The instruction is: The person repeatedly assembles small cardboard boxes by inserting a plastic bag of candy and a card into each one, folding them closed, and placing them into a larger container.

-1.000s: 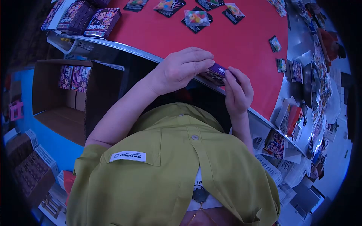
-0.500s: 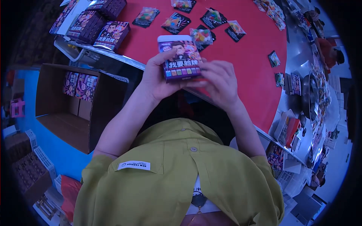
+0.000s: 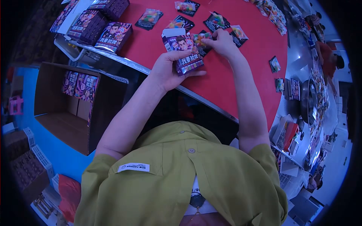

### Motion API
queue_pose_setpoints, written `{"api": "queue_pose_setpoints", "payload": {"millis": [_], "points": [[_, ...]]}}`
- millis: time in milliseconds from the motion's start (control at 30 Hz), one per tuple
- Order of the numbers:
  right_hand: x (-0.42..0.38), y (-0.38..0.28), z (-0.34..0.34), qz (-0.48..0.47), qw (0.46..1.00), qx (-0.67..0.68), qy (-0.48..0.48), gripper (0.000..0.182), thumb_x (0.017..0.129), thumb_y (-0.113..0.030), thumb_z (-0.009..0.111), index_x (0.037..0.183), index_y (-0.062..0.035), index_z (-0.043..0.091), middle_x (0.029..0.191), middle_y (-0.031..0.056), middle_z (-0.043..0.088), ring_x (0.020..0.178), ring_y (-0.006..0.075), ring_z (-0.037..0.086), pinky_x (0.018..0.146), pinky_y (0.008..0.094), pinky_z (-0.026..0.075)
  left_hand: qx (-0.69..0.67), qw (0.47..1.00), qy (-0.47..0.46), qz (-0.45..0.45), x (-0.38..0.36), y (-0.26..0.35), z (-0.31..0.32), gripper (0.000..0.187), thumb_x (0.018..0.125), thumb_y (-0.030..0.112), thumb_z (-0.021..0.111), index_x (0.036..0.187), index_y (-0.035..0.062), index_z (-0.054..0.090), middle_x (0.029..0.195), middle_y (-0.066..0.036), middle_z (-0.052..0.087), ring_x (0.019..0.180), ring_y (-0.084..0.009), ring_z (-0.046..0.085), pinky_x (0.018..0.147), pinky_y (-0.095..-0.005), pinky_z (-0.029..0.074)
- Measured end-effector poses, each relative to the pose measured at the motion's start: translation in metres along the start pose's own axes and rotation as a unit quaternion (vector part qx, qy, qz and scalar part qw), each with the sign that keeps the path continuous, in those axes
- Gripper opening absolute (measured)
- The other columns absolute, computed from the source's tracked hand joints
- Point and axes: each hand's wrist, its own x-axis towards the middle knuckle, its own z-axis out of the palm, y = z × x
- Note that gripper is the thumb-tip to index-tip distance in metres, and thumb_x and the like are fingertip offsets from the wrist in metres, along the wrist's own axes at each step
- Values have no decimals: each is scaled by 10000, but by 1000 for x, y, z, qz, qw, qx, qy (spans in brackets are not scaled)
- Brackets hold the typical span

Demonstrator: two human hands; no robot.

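Left hand, centre top of the frame, wrapped around a small purple box with its white top flap open; thumb across the front, fingers behind. Contents of the box not visible. Bold white Chinese characters on the front, above a row of coloured squares and below a cartoon figure; too small to read surely. Right hand, just right of the box, fingertips pinched on a clear packet of coloured sweets lying on the red table.

More sweet packets scattered along the top edge. Matching purple boxes stacked at upper left on the table corner. Open cardboard carton at left, below the table edge, with two such boxes standing against its far wall. White tag on the green shirt: "NEW FASHION".
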Motion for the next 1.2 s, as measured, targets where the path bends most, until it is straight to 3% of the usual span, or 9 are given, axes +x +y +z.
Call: {"api": "queue_pose_setpoints", "payload": {"millis": [100, 167, 300, 400, 500, 600, 767, 933, 1200], "points": [[-6, -9, -2, -17, 999, -42, 20, 503, 772, -363, 737, 1019, 29, 543, 996, 171, 576, 875, 221, 609, 700, 312, 492, 2, 1000, -2, 2, 0, -3, -4, 384, 858, 47, 557, 1221, -7, 443, 1099, -137, 575, 1036, -269, 595, 849, -552, 532], [-15, -9, -2, -26, 989, 144, 24, 530, 768, -320, 751, 1063, 31, 483, 1010, 152, 569, 904, 195, 592, 731, 295, 482, 3, 1000, -7, 1, -2, -5, -5, 388, 856, 41, 552, 1225, -7, 441, 1104, -138, 572, 1044, -270, 592, 844, -546, 537], [-42, -12, -21, -64, 965, 254, 24, 498, 804, -243, 730, 1102, 24, 433, 1028, 125, 561, 943, 170, 576, 786, 275, 475, 28, 999, 23, 4, -8, -5, -7, 399, 835, 34, 555, 1219, -10, 455, 1085, -145, 594, 1004, -270, 618, 779, -478, 569], [-50, -4, -32, -171, 850, 475, 147, 411, 856, -95, 671, 1156, 11, 411, 1068, 145, 576, 1012, 160, 584, 856, 256, 489, 63, 998, 21, -17, -13, -7, -6, 394, 812, 45, 579, 1192, -16, 491, 1052, -148, 621, 936, -266, 648, 697, -415, 582], [-61, -22, -47, -215, 768, 588, 135, 397, 865, -91, 662, 1179, 11, 443, 1088, 119, 579, 1002, 148, 592, 842, 262, 511, 94, 993, -10, -65, -12, -13, 2, 394, 791, 70, 612, 1165, -21, 529, 1014, -151, 646, 850, -259, 673, 601, -359, 576], [-72, -26, -48, -251, 831, 483, 118, 387, 863, -102, 667, 1193, -3, 490, 1085, 88, 597, 1017, 143, 593, 850, 265, 515, 118, 984, -58, -117, -14, -18, 8, 407, 779, 96, 639, 1156, -27, 548, 988, -157, 659, 786, -252, 683, 528, -323, 559], [-92, -14, -56, -205, 842, 494, 77, 379, 856, -110, 677, 1200, -33, 537, 1008, 45, 621, 1018, 141, 568, 900, 260, 460, 186, 968, -104, -130, -19, -15, 5, 576, 716, 122, 677, 1225, -63, 481, 1034, -209, 639, 846, -286, 676, 535, -326, 562], [-113, -18, -65, -317, 918, 196, 137, 271, 839, -161, 697, 1093, -84, 645, 1010, 39, 586, 1085, 165, 513, 916, 308, 425, 219, 961, -120, -115, -16, -11, 16, 608, 679, 110, 704, 1225, -46, 484, 1044, -203, 638, 877, -285, 674, 599, -339, 585], [-139, -9, -50, -323, 869, 356, 111, 133, 886, -104, 617, 989, -33, 663, 987, 83, 564, 1026, 201, 544, 837, 304, 454, 286, 940, -180, -41, -3, -26, 19, 626, 662, 70, 773, 1227, -3, 511, 1062, -108, 636, 988, -189, 625, 882, -321, 503]]}}
